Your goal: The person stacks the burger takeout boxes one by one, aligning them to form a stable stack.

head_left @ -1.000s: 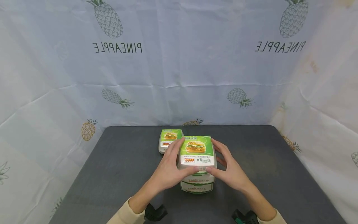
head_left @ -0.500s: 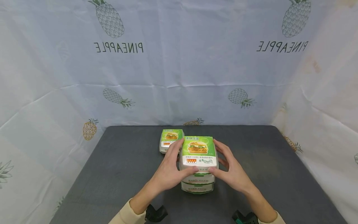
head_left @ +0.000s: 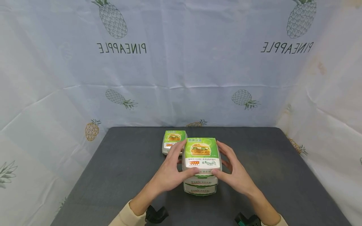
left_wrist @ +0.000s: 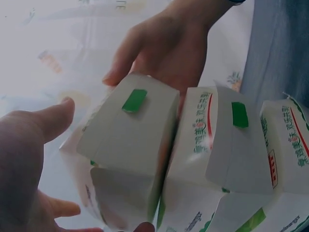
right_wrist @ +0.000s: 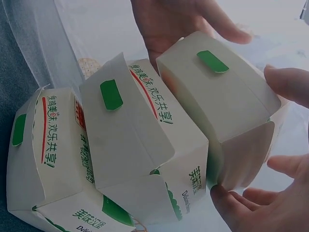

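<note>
Holding the top box (head_left: pixel 202 157) between left hand (head_left: pixel 171 173) and right hand (head_left: pixel 237 174), above two lower boxes (head_left: pixel 200 181), with fingers curved along opposite sides; probably light, thin card, smooth and crushable, best taken by both side walls with gentle, even pressure.

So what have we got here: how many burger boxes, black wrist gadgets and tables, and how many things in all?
Green-and-white square cardboard burger boxes: 4 (3 in the front stack, plus a single box behind)
Black gadgets at the wrists: 2
Dark grey flat table: 1
Total: 7
</note>
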Demonstrator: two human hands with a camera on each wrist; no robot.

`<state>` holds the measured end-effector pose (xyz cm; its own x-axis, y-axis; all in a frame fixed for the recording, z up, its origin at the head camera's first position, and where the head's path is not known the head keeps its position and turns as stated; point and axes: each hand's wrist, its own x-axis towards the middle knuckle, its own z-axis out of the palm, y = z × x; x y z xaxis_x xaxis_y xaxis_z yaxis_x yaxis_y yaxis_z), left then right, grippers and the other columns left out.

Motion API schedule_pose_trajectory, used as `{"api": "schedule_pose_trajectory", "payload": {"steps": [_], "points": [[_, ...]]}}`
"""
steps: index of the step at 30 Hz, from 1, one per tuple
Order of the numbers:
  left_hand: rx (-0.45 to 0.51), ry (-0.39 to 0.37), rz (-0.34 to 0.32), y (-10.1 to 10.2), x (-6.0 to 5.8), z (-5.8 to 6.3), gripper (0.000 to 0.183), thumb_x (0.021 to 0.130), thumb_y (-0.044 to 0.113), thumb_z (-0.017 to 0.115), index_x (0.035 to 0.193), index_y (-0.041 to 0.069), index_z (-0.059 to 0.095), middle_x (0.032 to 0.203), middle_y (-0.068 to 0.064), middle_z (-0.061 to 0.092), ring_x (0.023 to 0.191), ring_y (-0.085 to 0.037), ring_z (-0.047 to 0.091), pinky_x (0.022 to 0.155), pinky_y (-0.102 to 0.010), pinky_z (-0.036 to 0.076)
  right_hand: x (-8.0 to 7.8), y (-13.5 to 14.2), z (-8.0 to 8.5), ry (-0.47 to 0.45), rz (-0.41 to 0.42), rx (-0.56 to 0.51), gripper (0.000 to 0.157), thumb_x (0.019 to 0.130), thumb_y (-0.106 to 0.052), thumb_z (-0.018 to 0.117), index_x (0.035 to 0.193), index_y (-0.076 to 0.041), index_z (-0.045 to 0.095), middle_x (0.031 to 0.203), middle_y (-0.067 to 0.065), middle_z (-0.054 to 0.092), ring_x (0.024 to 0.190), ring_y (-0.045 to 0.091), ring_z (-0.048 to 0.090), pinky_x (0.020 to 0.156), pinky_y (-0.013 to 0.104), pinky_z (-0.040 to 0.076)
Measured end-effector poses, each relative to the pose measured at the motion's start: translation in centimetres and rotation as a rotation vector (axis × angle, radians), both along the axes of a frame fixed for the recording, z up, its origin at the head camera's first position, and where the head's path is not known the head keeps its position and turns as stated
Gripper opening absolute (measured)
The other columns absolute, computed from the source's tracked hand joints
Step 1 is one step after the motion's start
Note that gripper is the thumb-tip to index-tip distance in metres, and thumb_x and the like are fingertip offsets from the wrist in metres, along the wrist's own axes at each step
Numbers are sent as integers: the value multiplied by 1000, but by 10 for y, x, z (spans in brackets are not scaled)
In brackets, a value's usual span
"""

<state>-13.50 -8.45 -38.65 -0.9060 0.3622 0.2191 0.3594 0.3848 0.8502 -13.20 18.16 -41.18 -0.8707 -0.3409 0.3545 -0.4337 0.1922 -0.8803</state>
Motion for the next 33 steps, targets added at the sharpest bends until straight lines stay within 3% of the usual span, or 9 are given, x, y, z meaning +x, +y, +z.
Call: {"api": "schedule_pose_trajectory", "payload": {"steps": [8, 13, 18, 23, 28, 30, 33], "points": [[-7, 113, -38, -19, -15, 2, 73, 101, 34, 64, 162, 21, 27, 163, -3, 23, 139, -28, 41, 101, -48, 49, 2, 0, 0, -24, -12, 3, 90, 92, -4, 74, 163, -25, 23, 164, 2, 19, 144, 10, 29, 105, 21, 39], [25, 186, 51, -32, -31, -2, 58, 105, 32, 58, 158, 19, 37, 155, -7, 37, 133, -30, 47, 97, -51, 51, 2, -1, 0, -20, -5, 1, 91, 91, -4, 74, 163, -24, 23, 164, 2, 19, 143, 10, 29, 105, 21, 38], [8, 273, 144, -42, -48, -9, 51, 104, 29, 60, 152, 14, 47, 150, -10, 45, 128, -29, 51, 95, -52, 51, 3, -2, 0, -20, -9, -2, 92, 91, -5, 75, 163, -21, 22, 164, 2, 18, 143, 10, 28, 106, 18, 36], [-4, 427, 206, -49, -67, -20, 46, 99, 20, 69, 141, 6, 58, 137, -13, 56, 118, -29, 56, 93, -54, 50, 3, -1, -1, -24, -11, 0, 92, 91, -5, 75, 164, -19, 21, 164, 2, 17, 144, 9, 28, 106, 18, 36], [-41, 568, 275, -55, -86, -30, 39, 94, 19, 74, 128, 2, 66, 128, -15, 62, 117, -32, 58, 95, -52, 49, 1, 1, 0, -11, -14, 3, 92, 90, -4, 76, 163, -19, 22, 164, 2, 18, 144, 9, 28, 107, 16, 35], [-57, 582, 287, -57, -93, -34, 39, 93, 21, 75, 126, 1, 66, 127, -16, 62, 118, -34, 57, 97, -53, 47, 1, 2, 0, -6, -14, 4, 92, 90, -4, 76, 163, -18, 22, 164, 2, 19, 144, 10, 28, 107, 16, 35], [-80, 535, 289, -62, -103, -42, 44, 93, 24, 75, 130, 1, 64, 132, -18, 59, 123, -36, 54, 100, -56, 44, 1, 1, 0, -9, -9, 8, 92, 90, -4, 76, 164, -19, 22, 164, 2, 18, 144, 10, 28, 107, 16, 35]]}}
